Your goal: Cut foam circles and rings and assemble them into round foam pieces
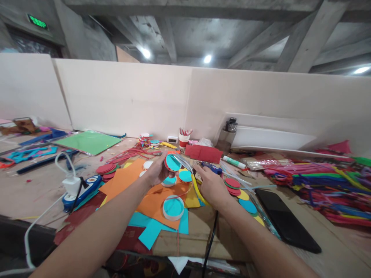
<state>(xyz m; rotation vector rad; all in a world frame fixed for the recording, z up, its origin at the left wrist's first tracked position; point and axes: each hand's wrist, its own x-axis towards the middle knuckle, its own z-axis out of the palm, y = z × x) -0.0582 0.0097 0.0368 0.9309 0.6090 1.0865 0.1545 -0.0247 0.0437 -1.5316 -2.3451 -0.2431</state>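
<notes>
My left hand (159,172) is closed around a small round paper drum (173,162) with a blue face and an orange-red side, tilted toward me. My right hand (213,187) is closed on a tool with a yellow handle (198,190); its silver metal end (184,162) reaches the drum's right edge. Blur hides whether the tool is scissors or pliers. Just beyond my right fingers is a blue glue gun (212,167). Under my hands, blue-faced paper rings (174,207) lie on orange paper sheets (155,202).
Coloured paper discs (232,183) and a black phone (286,220) lie right of my right hand. Pipe cleaners (327,181) are heaped farther right. A blue power strip (82,193) sits at left. A bottle (227,137) and a cup of sticks (184,138) stand by the white partition.
</notes>
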